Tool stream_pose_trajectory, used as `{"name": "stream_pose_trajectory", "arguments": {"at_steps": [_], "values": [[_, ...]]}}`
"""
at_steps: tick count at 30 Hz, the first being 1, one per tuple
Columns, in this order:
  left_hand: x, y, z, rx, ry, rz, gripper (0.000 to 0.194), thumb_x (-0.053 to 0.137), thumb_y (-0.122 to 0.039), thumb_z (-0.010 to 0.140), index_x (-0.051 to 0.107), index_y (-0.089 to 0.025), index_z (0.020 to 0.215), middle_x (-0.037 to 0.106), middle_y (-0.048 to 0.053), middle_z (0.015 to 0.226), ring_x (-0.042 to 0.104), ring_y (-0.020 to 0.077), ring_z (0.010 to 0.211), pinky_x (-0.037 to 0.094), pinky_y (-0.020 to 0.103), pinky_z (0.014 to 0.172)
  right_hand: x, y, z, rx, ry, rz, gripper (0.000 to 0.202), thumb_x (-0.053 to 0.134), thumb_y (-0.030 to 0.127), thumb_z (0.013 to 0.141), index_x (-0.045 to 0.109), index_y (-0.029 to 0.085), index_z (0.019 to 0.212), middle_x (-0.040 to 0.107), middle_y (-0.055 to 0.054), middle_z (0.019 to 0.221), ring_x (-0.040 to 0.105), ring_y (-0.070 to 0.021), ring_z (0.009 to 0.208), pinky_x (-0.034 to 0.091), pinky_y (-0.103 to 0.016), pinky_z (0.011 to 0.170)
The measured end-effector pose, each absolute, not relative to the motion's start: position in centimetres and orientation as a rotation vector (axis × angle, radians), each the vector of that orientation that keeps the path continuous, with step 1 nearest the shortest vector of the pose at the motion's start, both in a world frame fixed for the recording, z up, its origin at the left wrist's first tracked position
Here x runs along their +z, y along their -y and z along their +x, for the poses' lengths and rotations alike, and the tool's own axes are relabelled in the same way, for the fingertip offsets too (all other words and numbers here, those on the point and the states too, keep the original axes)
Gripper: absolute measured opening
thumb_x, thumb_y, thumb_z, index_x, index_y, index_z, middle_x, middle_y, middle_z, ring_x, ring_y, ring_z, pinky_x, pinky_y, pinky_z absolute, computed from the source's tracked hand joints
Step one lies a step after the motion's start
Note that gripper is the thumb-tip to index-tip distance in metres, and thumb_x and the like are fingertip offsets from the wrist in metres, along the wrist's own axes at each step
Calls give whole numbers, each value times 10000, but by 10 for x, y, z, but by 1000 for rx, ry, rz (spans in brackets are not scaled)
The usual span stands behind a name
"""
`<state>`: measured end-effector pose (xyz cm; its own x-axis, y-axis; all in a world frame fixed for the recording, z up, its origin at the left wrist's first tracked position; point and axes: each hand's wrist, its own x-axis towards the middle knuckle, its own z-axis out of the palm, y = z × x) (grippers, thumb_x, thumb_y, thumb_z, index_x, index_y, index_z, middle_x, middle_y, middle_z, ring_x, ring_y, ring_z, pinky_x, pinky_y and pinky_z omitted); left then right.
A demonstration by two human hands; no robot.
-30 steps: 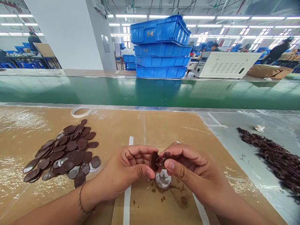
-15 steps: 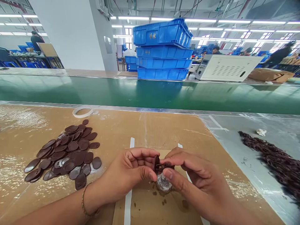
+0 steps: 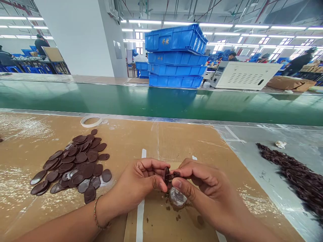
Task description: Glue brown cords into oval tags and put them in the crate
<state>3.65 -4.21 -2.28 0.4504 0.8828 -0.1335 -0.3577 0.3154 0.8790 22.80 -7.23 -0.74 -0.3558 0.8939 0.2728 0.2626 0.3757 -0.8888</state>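
Note:
My left hand (image 3: 137, 186) pinches a dark brown oval tag (image 3: 166, 175) edge-on between thumb and fingers. My right hand (image 3: 202, 186) meets it from the right and pinches a small brown strap piece (image 3: 175, 174) against the tag. Both hands hover just above a small clear glass jar (image 3: 177, 197) that stands on the cardboard-covered bench (image 3: 176, 141), with brown specks around it. A pile of several like oval tags (image 3: 75, 163) lies to the left of my left hand.
A heap of dark brown straps (image 3: 292, 171) lies at the right on a plastic sheet. A tape roll (image 3: 91, 121) lies at the far bench edge. Behind run a green conveyor belt (image 3: 101, 97), stacked blue crates (image 3: 176, 57) and a white metal box (image 3: 243, 75). People work in the background.
The tag has turned from face-on to edge-on between my fingers, and my right hand has closed in tighter against it. The hands stay above the jar.

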Motion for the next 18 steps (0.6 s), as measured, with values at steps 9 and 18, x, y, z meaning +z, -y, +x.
{"name": "stream_pose_trajectory", "arguments": {"at_steps": [9, 18], "values": [[-23, 37, 28, 978, -863, 941, 160, 870, -105, 552, 733, -150, 620, 728, 14, 642, 623, 95, 607, 487, 191, 655, 14, 59, 211, 1494, 1606, -1170, 347, 741, 482, 845, 610, 189, 713, 630, -13, 647, 487, -127, 559, 372, -236, 501], [-23, 35, 24, 1004, -866, 911, 238, 897, -120, 518, 675, -163, 595, 578, -33, 396, 512, 91, 437, 430, 215, 552, 16, 59, 204, 1444, 1679, -1151, 286, 648, 381, 896, 557, 198, 696, 654, -18, 679, 465, -121, 541, 337, -231, 471]]}}
